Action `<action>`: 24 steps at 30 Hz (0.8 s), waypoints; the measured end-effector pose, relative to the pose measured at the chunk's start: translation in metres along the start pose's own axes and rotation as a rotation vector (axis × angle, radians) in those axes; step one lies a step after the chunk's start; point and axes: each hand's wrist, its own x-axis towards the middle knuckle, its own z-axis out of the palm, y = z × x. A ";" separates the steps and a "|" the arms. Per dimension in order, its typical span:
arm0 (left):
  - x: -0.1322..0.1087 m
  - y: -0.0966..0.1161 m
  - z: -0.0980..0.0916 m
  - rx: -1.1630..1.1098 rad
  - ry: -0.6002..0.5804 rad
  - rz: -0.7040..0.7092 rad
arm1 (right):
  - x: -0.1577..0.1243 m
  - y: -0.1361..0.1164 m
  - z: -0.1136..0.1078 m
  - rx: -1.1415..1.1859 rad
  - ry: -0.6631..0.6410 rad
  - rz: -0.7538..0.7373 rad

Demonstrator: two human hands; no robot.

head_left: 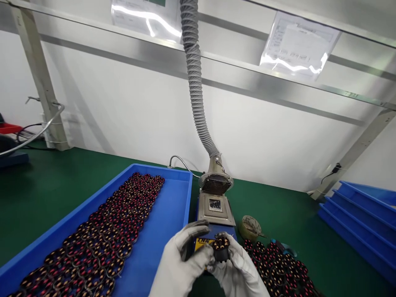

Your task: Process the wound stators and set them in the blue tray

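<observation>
Both my hands wear white gloves and meet low in the middle of the view. Between them is a small round wound coil part (221, 246), black with copper-red windings. My left hand (182, 258) curls round it from the left, thumb arched over the top. My right hand (239, 270) grips it from the right and below. Just behind them stands a solder pot (215, 208) with a square metal top on a blue base.
A blue tray (163, 218) at the left holds several rows of the same coil parts (108, 235). More coils (278, 268) lie at the right on the green mat. A grey fume hose (194, 82) hangs over the pot. A small tin (250, 227) and stacked blue trays (361, 218) sit at the right.
</observation>
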 end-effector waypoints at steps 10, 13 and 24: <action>-0.009 0.011 0.003 0.007 0.010 0.038 | -0.004 0.002 0.010 0.088 -0.074 0.040; -0.008 0.020 -0.003 0.039 0.106 0.037 | -0.011 -0.002 0.016 0.194 -0.135 0.049; -0.015 0.016 0.010 0.312 -0.270 0.342 | -0.022 -0.003 0.017 0.205 -0.166 0.064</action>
